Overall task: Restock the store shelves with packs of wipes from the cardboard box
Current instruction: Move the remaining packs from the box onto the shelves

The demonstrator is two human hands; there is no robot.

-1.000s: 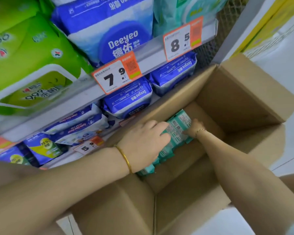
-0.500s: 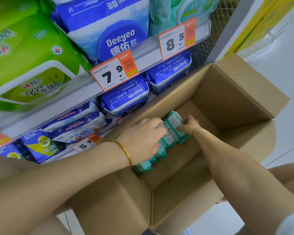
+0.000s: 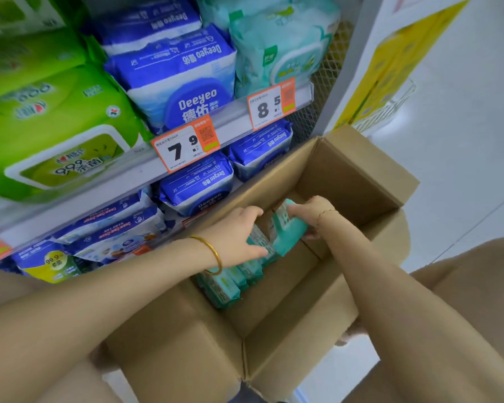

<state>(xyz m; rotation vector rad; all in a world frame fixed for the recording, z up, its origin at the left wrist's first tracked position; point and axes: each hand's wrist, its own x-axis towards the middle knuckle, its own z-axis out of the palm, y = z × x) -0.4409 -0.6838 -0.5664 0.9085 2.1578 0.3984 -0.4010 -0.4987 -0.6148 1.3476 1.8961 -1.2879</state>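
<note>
An open cardboard box [image 3: 349,181] stands against the store shelves. A row of teal wipe packs [image 3: 230,282] stands on edge along its left inner wall. My right hand [image 3: 310,212] grips one teal pack [image 3: 288,231] at the far end of the row, tilted up out of line. My left hand [image 3: 236,234], with a gold bangle on the wrist, is closed over the top of the packs beside it. Both forearms reach down into the box.
The shelves hold blue Deeyeo packs [image 3: 198,184], green packs [image 3: 56,126] and pale teal packs [image 3: 280,45]. Orange price tags [image 3: 186,146] hang on the shelf rail. A grey upright [image 3: 349,68] and white floor [image 3: 463,141] lie to the right. The box flaps stand open.
My right hand has pulled one teal pack up and away from the row. My left hand has stayed on the neighbouring packs. The view has shifted slightly.
</note>
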